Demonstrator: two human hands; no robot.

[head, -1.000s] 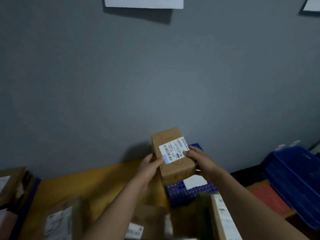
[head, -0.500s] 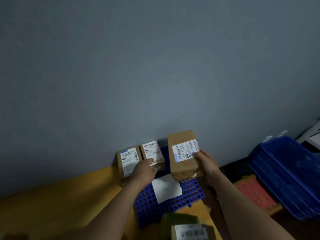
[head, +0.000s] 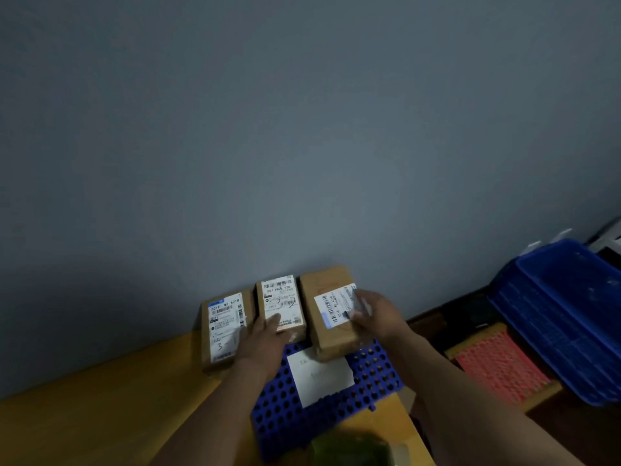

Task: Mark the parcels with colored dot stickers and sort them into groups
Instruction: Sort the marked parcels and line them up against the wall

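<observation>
Right hand (head: pixel 374 314) is laid on the right edge of the right-hand parcel (head: pixel 332 341), its fingers across the end of the label. They are blurred, so whether they are curled in a grip or merely resting cannot be told. Left hand (head: pixel 265 344) is spread flat, fingers straight, on the face of the middle parcel (head: pixel 281 299), just left of the right hand's box, and a third parcel (head: pixel 223 327) is stood at the left hand's outer side. All three are leaned against the grey wall (head: pixel 302 146) ahead of the fingertips. Below both wrists a blue perforated tray (head: pixel 376 375) with a white sheet (head: pixel 322 376) is laid on the yellow table (head: pixel 100 405). A blue mark (head: pixel 326 320) is carried on the label, so marking is judged done and sorting is the step in hand: the box is being added to a group. Next, release is called for once the box is settled, with the neighbour kept steadied so the row is not toppled. Compared with half a second ago, the box has been brought down from mid-air into line beside the pair, and the left hand is found on the same parcel.
</observation>
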